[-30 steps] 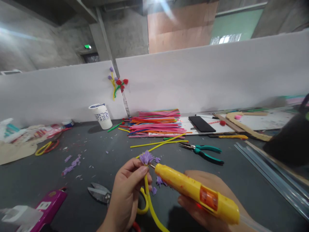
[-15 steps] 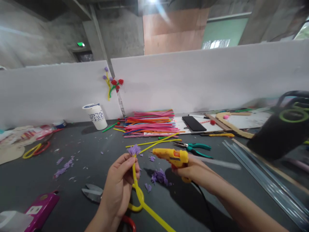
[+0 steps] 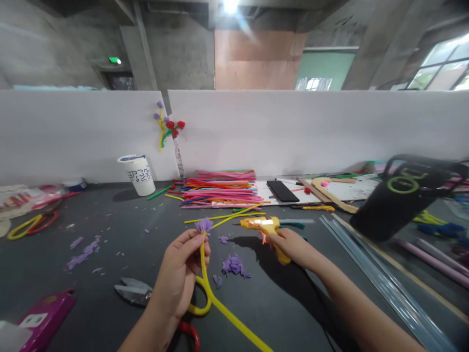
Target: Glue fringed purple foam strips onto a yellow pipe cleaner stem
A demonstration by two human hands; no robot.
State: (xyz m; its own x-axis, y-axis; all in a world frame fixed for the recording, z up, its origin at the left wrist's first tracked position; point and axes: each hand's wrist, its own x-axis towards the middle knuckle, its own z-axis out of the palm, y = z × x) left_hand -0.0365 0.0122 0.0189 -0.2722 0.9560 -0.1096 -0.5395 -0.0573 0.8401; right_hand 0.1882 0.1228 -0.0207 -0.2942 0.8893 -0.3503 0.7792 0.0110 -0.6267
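Observation:
My left hand (image 3: 185, 264) pinches a yellow stem (image 3: 204, 259) just under the purple tuft (image 3: 204, 225) at its top. The stem forks and runs down toward the lower right. In my right hand (image 3: 293, 247) is a yellow glue gun (image 3: 261, 224), its nozzle pointing left and held apart from the tuft. A pile of purple pieces (image 3: 235, 265) lies on the dark table between my hands. Scissors (image 3: 135, 292) lie partly under my left forearm.
Behind are a bundle of coloured stems (image 3: 223, 188), a white cup (image 3: 138, 176) and a phone (image 3: 282, 190). Pliers (image 3: 293, 225) lie partly behind the glue gun. Clear sticks (image 3: 381, 278) and a black bottle (image 3: 392, 200) stand or lie right. A magenta tool (image 3: 49, 318) is lower left.
The glue gun in my right hand has turned more side-on, and its nozzle is a little farther from the tuft. The view has shifted and levelled. My left hand keeps its pinch on the stem.

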